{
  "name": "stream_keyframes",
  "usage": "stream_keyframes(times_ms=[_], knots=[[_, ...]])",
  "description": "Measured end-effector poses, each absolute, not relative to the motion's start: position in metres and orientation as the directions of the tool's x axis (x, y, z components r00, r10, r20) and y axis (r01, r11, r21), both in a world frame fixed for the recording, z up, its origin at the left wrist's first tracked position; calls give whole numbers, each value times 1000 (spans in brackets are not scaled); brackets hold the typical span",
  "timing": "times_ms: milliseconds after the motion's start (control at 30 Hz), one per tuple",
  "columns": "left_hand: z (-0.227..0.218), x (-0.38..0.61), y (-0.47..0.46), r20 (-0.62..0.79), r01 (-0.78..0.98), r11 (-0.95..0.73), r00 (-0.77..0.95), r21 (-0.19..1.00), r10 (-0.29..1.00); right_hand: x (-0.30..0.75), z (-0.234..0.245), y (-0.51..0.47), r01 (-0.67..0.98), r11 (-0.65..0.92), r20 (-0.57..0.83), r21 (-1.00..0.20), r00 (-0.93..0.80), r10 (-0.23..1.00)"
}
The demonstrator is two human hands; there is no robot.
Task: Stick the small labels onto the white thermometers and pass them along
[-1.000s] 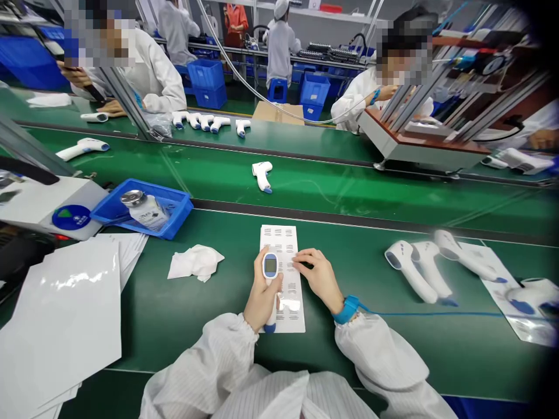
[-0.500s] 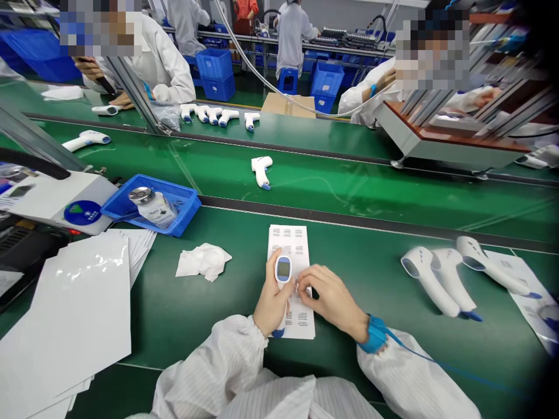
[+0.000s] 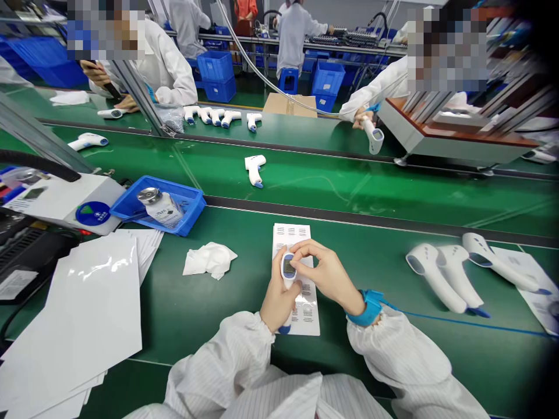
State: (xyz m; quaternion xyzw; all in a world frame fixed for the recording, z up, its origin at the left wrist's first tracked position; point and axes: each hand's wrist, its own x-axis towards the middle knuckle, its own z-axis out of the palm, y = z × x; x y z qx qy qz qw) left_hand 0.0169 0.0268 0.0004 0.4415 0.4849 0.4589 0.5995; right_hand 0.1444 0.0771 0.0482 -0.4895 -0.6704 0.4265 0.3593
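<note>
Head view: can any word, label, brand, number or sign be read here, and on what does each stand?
Nothing can be quoted; every text is too small or blurred:
Screen of the infrared thermometer in the left hand: too small to read.
Sheet of labels: rows of tiny print, unreadable.
Label on the bottle: too blurred to read.
Round blue sticker: light characters, too small to read.

The left hand point(image 3: 277, 294) curls closed, fingers wrapped upward, while the right hand point(image 3: 325, 273) reaches across, its fingertips point(image 3: 293, 247) bent down just over the left hand; the left forearm point(image 3: 222, 361) and right forearm point(image 3: 397, 349) angle inward in white sleeves
</note>
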Motion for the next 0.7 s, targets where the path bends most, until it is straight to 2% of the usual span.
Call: stream_keyframes(times_ms=[167, 700], knots=[[0, 16, 27, -127, -84, 140, 142, 987, 982, 146, 52, 78, 372, 153, 60, -915, -249, 967], [0, 15, 27, -123, -68, 135, 156, 988, 980, 149, 56, 87, 377, 193, 72, -906, -312, 947]])
